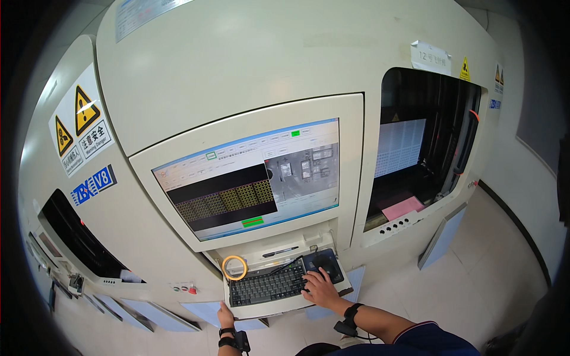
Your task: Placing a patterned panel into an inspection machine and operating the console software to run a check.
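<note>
Spread fingers and a lowered palm mark the right hand [320, 291], poised over the right end of a black keyboard [264, 286]; whether any key is pressed cannot be told. Most of the keyboard stretches out to the left of this hand, on a pale pull-out tray [273, 309]. Just beyond the fingertips sits a dark mouse pad [337, 274], bearing what looks like a dark mouse [325, 261]. Meanwhile the left hand [225, 315] is at the tray's near left corner (its fingers are mostly hidden, so I cannot tell whether they pinch the edge). Above and beyond that hand, a yellow ring-shaped roll [234, 257] rests at the keyboard's far left corner. Farther from the right hand, behind the keys, lies a dark pen [281, 252]. Higher still, a lit screen [306, 178], set in a large cream machine [255, 65], shows rows of yellowish patterns beside a grey picture. Well to the right of both hands, a pink sheet [404, 207] lies inside a dark window [442, 124].
</note>
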The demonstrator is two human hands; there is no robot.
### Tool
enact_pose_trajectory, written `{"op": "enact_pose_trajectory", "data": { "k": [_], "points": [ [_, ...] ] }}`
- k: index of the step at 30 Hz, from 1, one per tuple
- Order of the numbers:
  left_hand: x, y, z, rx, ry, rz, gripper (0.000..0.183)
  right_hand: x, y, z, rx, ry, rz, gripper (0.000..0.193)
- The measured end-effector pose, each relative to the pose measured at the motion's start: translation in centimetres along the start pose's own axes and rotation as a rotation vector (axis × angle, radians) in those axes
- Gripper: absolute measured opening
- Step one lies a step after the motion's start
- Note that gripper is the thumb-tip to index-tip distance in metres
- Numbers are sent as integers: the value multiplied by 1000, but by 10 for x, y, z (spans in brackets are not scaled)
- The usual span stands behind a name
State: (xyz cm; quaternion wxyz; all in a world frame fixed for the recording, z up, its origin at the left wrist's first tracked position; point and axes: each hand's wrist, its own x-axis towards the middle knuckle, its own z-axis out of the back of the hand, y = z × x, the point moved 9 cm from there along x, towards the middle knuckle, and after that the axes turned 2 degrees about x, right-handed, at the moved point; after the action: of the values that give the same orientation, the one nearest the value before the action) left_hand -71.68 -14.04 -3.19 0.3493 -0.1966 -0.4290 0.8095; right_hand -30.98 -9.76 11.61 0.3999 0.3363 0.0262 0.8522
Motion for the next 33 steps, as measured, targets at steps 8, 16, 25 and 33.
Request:
{"op": "enact_pose_trajectory", "data": {
  "k": [8, 16, 25, 33],
  "points": [
    [5, 9, -1, -10, -32, -23, 62, 0, 0, 1, 3, -4, -8, 26],
    [2, -1, 2, 33, -49, -83, 58, 0, -1, -1, -14, 12, -15, 26],
    [-2, -3, 4, 60, -37, -49, 61, 0, -1, -3, -35, 45, -23, 27],
    [7, 7, 0, 38, -70, -68, 60, 0, 9, -2, 62, 58, 84, 23]
  ]
}}
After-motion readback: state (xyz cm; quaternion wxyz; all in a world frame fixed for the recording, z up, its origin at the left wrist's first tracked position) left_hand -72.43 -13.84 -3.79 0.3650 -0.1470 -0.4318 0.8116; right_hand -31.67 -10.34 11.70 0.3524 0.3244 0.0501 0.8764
